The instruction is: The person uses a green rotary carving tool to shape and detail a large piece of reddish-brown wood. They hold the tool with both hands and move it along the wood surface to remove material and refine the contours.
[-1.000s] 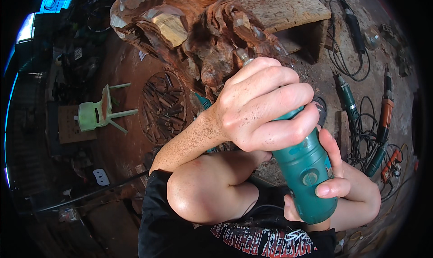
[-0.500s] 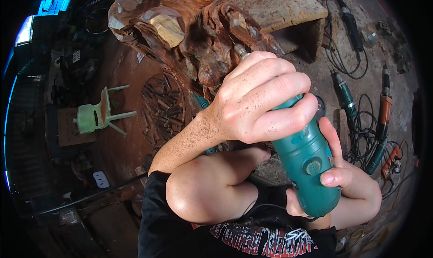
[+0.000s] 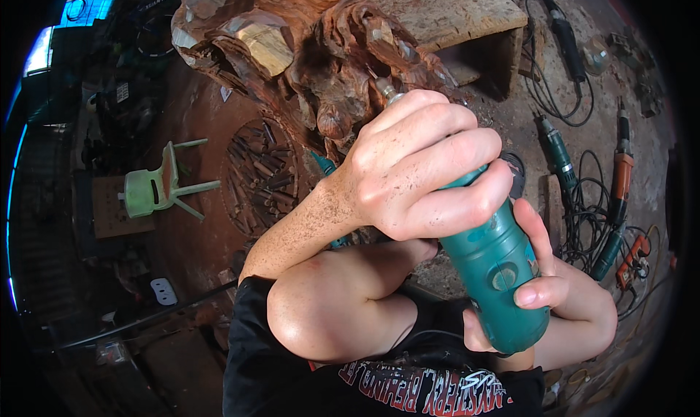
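Power tool teal; wood reddish-brown, yellowish patch; chair pale green.

Left hand curled beyond right hand

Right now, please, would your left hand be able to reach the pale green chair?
Probably not: the left hand is wrapped around the green die grinder, and the pale green chair is well off leftward.

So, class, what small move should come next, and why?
Perhaps guide the tool lightly against the wood: the left hand grips its front, the right hand its rear, and its tip points at the wood, though contact is unclear.
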{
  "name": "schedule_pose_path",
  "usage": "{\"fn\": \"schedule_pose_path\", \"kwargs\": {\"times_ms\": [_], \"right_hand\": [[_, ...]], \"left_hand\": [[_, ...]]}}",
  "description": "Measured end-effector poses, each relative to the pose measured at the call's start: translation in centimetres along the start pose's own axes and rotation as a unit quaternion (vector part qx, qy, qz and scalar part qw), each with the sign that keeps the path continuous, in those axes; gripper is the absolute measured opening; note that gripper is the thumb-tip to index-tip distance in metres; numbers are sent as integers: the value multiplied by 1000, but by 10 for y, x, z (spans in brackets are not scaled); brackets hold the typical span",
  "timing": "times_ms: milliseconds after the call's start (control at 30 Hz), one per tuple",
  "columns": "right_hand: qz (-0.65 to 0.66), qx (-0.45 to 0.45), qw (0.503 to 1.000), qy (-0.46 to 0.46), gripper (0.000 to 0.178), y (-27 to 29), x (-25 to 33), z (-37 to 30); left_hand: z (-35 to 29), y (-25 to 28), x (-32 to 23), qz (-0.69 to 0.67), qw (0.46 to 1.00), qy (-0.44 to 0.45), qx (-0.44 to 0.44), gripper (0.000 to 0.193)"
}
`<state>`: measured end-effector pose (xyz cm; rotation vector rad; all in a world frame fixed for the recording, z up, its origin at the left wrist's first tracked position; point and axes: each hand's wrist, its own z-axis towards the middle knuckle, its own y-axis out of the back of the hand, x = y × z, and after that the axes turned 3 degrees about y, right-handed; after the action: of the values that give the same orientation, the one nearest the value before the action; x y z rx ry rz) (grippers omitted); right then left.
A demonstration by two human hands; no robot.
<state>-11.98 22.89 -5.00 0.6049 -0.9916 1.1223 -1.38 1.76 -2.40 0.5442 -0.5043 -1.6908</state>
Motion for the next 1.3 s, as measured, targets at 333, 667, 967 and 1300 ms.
{"fn": "schedule_pose_path", "kwargs": {"times_ms": [333, 667, 967, 1300], "right_hand": [[-11, -134, 973, 187, 25, -27, -41, -6], [17, -91, 984, 150, 32, -17, -31, -10], [42, -68, 990, 115, 39, -8, -26, -14], [74, -38, 995, 60, 49, 3, -18, -20]], "left_hand": [[-1, 1, -2, -6, 1000, -2, 20, 37], [-1, 3, -1, -7, 1000, -5, 25, 38], [0, 2, -1, -8, 1000, -9, 27, 39], [1, 4, 0, -7, 999, -3, 34, 40]]}}
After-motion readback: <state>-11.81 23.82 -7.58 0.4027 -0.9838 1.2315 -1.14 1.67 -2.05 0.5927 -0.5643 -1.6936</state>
